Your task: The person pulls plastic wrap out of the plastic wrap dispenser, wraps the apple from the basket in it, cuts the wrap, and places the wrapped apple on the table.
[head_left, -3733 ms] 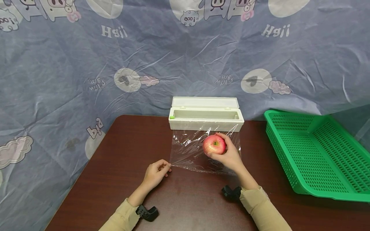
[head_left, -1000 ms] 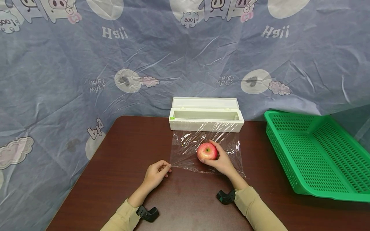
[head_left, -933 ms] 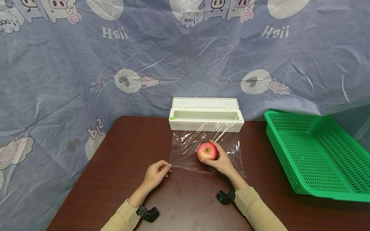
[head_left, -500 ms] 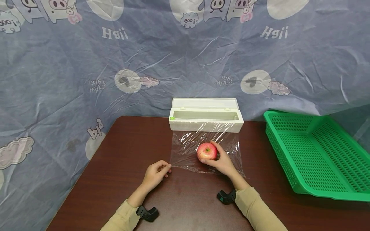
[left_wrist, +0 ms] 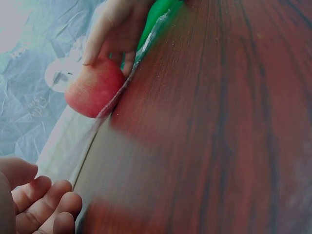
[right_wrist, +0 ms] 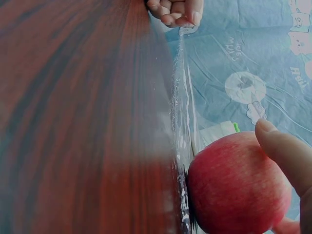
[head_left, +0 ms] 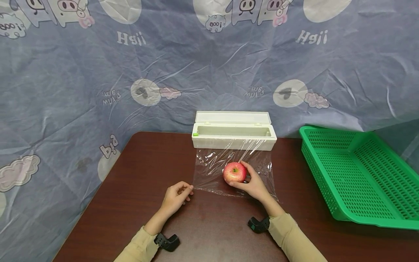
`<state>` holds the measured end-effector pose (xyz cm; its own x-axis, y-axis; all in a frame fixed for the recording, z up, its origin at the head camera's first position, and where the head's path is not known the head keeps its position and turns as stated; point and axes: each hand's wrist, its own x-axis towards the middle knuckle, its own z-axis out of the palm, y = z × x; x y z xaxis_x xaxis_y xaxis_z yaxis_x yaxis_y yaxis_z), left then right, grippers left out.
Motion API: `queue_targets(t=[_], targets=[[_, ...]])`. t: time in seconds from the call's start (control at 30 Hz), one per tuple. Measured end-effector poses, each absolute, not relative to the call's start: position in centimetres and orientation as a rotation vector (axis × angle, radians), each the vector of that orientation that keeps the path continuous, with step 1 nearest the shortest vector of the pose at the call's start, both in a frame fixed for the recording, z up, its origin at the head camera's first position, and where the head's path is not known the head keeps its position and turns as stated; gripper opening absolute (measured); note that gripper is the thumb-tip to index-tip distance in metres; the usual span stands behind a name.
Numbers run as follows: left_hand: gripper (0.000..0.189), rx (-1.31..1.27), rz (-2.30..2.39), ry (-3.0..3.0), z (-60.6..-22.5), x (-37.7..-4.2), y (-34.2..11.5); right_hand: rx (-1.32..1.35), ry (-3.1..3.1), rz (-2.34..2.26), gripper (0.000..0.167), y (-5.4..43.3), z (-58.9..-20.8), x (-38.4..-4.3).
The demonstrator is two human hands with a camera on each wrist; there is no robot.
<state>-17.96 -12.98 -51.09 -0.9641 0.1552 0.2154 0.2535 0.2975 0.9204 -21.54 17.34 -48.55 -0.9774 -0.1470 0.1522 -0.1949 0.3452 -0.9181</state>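
Observation:
A red apple (head_left: 234, 172) sits on a sheet of clear cling film (head_left: 209, 178) drawn out over the table. My right hand (head_left: 255, 185) holds the apple from its right side, thumb in front and fingers behind; a small gap shows between apple and palm. In the right wrist view the thumb lies at the apple (right_wrist: 239, 185). My left hand (head_left: 176, 198) pinches the film's near left corner, which the right wrist view shows at the left hand's fingertips (right_wrist: 196, 18). Behind the apple the film runs up to a white cling film dispenser (head_left: 234, 142) with its lid raised.
A green plastic basket (head_left: 340, 214) stands on the right of the brown table (head_left: 157, 156). A blue-grey printed cloth (head_left: 209, 65) hangs behind and to the left. A green slider (head_left: 195, 134) sits at the dispenser's left end.
Since the oldest frame, the right hand has brought the apple left and nearer and set it on the film. Lately its grip has loosened slightly. The left hand has stayed at the film corner.

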Motion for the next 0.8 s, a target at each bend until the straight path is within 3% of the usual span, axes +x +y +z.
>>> queue_targets(t=[0.3,0.53,0.8], targets=[[0.017,-0.411,-1.796,-2.381,-51.0,-17.9,-12.8,0.353,-2.543,1.735,0.092,18.3,-48.4,-21.0],[0.011,-0.529,-1.761,-2.316,-47.7,-16.7,-12.1,0.389,-2.544,1.715,0.086,19.1,-47.0,-19.9],[0.003,-0.549,-1.607,-2.267,-48.5,-17.5,-11.5,0.427,-2.545,1.699,0.085,20.5,-47.8,-19.7]])
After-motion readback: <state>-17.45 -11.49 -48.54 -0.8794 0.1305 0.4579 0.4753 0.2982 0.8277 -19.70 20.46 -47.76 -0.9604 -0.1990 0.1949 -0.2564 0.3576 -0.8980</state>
